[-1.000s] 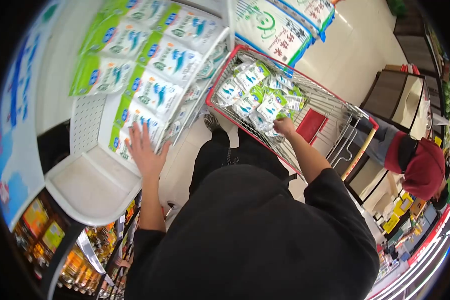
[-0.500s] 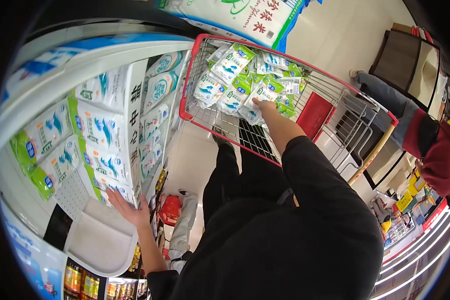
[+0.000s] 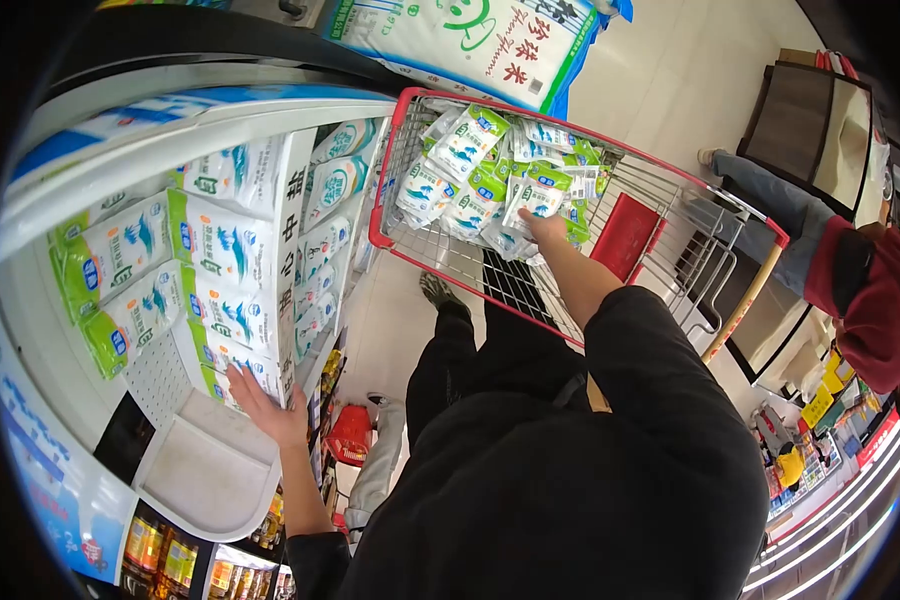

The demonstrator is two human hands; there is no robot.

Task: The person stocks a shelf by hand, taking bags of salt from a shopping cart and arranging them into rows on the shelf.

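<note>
My right hand reaches into the shopping cart and has its fingers closed on the edge of a white and green salt bag. That bag lies on top of several similar salt bags heaped in the cart's wire basket. My left hand is at the shelf, fingers stretched out and thumb apart. It rests against the lowest of the stacked salt bags, beside the white shelf post, and holds nothing.
The red-rimmed cart stands against the shelf end. A large rice sack lies beyond it. A white tray sits below the shelf bags. A person in a red top stands at right; a red basket is behind me.
The view has shifted a little, so the shelf and cart appear slightly further right and lower. Both hands keep nearly the same places, the right one still on the salt bag.
</note>
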